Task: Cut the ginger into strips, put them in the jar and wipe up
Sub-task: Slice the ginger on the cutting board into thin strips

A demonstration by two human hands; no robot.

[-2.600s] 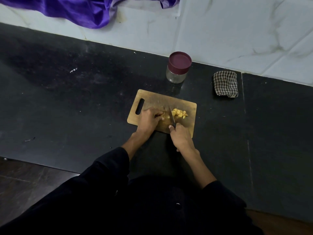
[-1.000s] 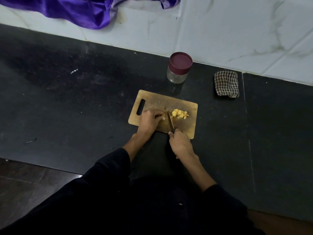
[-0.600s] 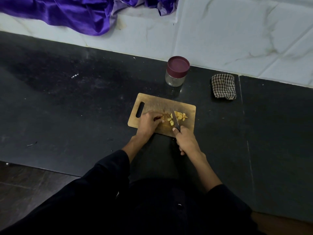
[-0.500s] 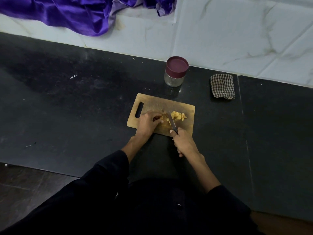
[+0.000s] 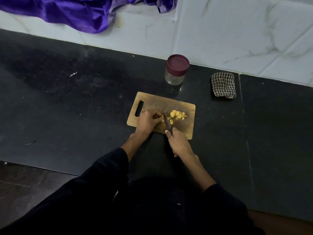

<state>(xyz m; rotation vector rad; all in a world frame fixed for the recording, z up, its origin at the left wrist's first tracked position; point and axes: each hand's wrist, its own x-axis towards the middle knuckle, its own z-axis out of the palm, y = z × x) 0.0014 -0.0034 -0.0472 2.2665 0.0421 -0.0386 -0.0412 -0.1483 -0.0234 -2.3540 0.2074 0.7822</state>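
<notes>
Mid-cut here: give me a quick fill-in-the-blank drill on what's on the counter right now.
1. The right hand grips the ____.
2. The cut ginger pieces lie on the wooden ____.
3. The jar wears a ____ lid.
4. The checked cloth lies to the ____ of the jar.

Missing: knife; cutting board; maroon; right

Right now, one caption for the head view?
Right hand slices ginger with a knife on the cutting board; left hand steadies it.
</notes>
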